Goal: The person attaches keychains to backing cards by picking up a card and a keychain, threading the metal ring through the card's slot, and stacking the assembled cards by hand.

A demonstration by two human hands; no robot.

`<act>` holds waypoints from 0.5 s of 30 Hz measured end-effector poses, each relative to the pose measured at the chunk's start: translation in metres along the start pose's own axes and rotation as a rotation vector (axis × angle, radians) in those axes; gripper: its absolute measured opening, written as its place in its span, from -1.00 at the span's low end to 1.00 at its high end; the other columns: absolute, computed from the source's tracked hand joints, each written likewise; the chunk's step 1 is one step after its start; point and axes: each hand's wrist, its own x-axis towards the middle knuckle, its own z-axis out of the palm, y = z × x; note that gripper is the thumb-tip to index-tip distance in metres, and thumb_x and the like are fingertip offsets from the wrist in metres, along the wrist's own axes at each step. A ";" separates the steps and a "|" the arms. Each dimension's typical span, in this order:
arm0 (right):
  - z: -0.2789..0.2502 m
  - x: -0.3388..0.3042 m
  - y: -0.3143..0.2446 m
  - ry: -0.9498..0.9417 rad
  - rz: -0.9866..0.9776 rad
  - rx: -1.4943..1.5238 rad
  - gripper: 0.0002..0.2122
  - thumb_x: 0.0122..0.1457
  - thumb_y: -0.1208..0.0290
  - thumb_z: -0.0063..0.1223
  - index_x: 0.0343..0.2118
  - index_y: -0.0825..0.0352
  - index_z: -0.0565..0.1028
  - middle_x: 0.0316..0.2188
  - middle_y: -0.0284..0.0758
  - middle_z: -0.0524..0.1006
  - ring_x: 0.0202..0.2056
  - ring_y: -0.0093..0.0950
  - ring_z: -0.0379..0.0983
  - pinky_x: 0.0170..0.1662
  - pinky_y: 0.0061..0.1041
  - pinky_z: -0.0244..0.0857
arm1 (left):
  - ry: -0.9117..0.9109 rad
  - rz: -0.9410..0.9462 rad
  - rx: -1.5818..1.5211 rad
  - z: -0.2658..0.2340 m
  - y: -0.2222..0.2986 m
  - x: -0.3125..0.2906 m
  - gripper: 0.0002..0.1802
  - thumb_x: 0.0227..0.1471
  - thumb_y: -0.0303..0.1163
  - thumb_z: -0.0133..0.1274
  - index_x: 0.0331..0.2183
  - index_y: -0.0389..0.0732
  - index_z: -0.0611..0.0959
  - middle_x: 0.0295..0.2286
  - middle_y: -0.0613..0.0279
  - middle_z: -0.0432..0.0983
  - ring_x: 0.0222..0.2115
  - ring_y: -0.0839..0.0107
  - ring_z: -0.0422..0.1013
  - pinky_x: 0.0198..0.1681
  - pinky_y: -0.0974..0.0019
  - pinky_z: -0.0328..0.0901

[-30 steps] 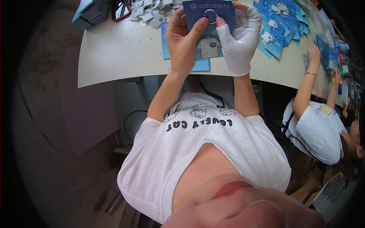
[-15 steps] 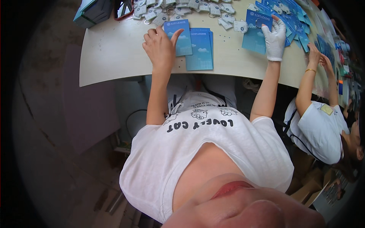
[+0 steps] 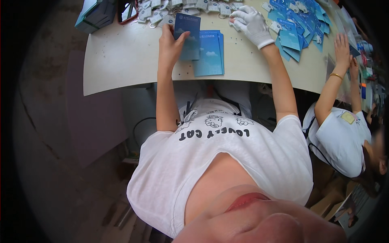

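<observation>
So the thin blue rectangular card with a cloud print [image 3: 188, 42] was in the bare left hand [image 3: 169, 50], thumb across its front and fingers tucked behind. Pretty sensible grip imo, since it left most of the printed face uncovered. In view it overlapped the left edge of a small stack of matching light-blue cards [image 3: 210, 54], probably kept near the body for easy grabbing.

The white-gloved right hand [image 3: 252, 27] was bent over the table, fingers curved, just beside a heap of flat white tags with metal rings [image 3: 202, 4]. Couldn't tell if it had anything pinched. Off to the right sat a messy pile of blue cards with white tags [image 3: 289, 38], likely put there to stay separate from the neat stack on the cream tabletop [image 3: 121, 65].
</observation>
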 end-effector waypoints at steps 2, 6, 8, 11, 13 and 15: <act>0.020 0.009 -0.013 -0.041 -0.015 -0.090 -0.76 -0.01 0.39 0.18 -0.25 0.27 0.47 -0.29 -0.25 0.46 -0.22 -0.30 0.41 -0.11 -0.36 0.32 | 0.020 0.063 -0.319 -0.002 -0.003 0.003 -0.67 -0.07 -0.42 0.23 -0.34 -0.36 0.43 -0.48 0.11 0.54 -0.50 0.43 0.43 -0.39 0.43 0.32; 0.025 0.017 -0.013 -0.122 0.078 -0.145 -0.88 -0.01 0.30 0.17 -0.42 0.18 0.55 -0.38 -0.31 0.47 -0.26 -0.30 0.42 -0.15 -0.33 0.34 | 0.079 0.073 -0.513 -0.013 0.017 -0.003 -0.76 -0.03 -0.49 0.19 -0.27 -0.34 0.57 -0.44 0.29 0.56 -0.44 0.60 0.40 -0.32 0.51 0.29; 0.026 0.018 -0.011 -0.155 0.048 -0.141 -0.90 -0.01 0.32 0.17 -0.46 0.19 0.53 -0.40 -0.31 0.46 -0.27 -0.30 0.42 -0.16 -0.34 0.35 | 0.080 0.064 -0.603 -0.016 0.020 -0.003 -0.79 -0.03 -0.51 0.19 -0.28 -0.34 0.59 -0.44 0.33 0.56 -0.43 0.63 0.40 -0.31 0.53 0.28; 0.025 0.021 -0.011 -0.183 -0.046 -0.151 -0.89 -0.04 0.35 0.17 -0.52 0.22 0.49 -0.41 -0.32 0.46 -0.27 -0.30 0.41 -0.16 -0.34 0.34 | 0.101 0.074 -0.719 -0.016 0.019 -0.003 -0.82 -0.02 -0.54 0.18 -0.30 -0.36 0.61 -0.44 0.36 0.56 -0.43 0.66 0.39 -0.31 0.56 0.26; 0.013 0.021 -0.009 -0.176 -0.104 -0.179 -0.88 -0.06 0.37 0.18 -0.54 0.25 0.47 -0.40 -0.32 0.45 -0.27 -0.30 0.41 -0.16 -0.34 0.34 | 0.113 0.097 -0.755 -0.011 0.020 0.002 -0.83 -0.02 -0.54 0.18 -0.31 -0.37 0.61 -0.44 0.36 0.56 -0.44 0.67 0.38 -0.32 0.56 0.26; -0.004 0.018 -0.008 -0.004 -0.104 -0.102 -0.86 -0.06 0.39 0.21 -0.47 0.27 0.49 -0.31 -0.33 0.45 -0.21 -0.34 0.42 -0.11 -0.40 0.32 | 0.156 0.170 -0.792 -0.007 0.021 0.005 -0.83 -0.03 -0.55 0.18 -0.30 -0.35 0.62 -0.46 0.36 0.56 -0.46 0.67 0.37 -0.34 0.58 0.25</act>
